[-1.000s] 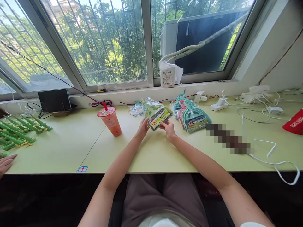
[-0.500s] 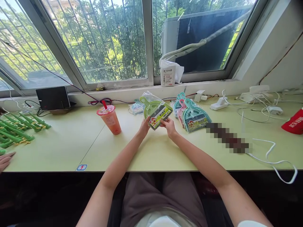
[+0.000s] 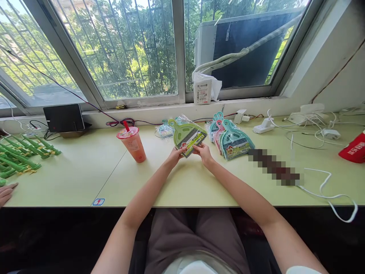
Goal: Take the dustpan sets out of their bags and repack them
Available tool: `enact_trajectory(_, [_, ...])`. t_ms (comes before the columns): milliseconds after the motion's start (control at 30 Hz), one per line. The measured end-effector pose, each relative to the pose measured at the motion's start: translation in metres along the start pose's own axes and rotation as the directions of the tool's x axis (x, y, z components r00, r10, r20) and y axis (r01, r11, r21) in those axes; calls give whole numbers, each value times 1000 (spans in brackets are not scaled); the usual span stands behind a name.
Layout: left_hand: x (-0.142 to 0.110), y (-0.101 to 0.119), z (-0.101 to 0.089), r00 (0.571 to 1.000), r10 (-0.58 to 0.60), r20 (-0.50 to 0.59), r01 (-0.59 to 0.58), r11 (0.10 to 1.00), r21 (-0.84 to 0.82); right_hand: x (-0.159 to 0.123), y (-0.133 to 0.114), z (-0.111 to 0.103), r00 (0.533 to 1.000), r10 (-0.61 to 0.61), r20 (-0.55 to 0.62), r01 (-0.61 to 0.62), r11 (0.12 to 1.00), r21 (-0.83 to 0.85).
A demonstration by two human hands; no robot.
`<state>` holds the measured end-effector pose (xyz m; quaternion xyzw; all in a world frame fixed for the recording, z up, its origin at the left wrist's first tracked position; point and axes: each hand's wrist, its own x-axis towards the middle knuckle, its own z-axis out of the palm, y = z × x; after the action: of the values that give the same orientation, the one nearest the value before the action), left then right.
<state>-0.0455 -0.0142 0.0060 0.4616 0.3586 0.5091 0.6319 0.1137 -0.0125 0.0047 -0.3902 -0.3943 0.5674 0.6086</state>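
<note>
— At a window-side desk [image 3: 85,179], a person's left hand [image 3: 174,155] and right hand [image 3: 203,153] both pinch the near edge of a bagged green dustpan set [image 3: 186,136], lifted just off the surface.

— The risk?

— Slick wrap, fingertip hold only: it could slip. Just left of the grip stands a pink drink cup [image 3: 132,145]; just right, a stack of teal sets [image 3: 232,140], both easily knocked.
</note>
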Motion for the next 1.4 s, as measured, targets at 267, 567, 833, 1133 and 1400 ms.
enact_trajectory(267, [5,1,-7,999,-10,-39,11,1000,18,2,-6,2,996,90,-21,-92,994,-62])
enact_trajectory(567, [2,3,-4,994,-108,-24,110,992,66,23,-13,-27,965,15,-260,-41,995,-93])
enact_trajectory(833, [2,3,-6,994,-110,7,109,990,95,33,-9,-35,962,-110,-248,67,982,-175])
enact_trajectory(1133, [2,2,-5,995,-103,3,102,992,78,29,-10,-34,959,-52,-278,2,985,-175])
enact_trajectory(1400, [5,6,-9,998,-24,-63,23,1000,-20,13,-8,-7,998,54,-27,-53,998,41])
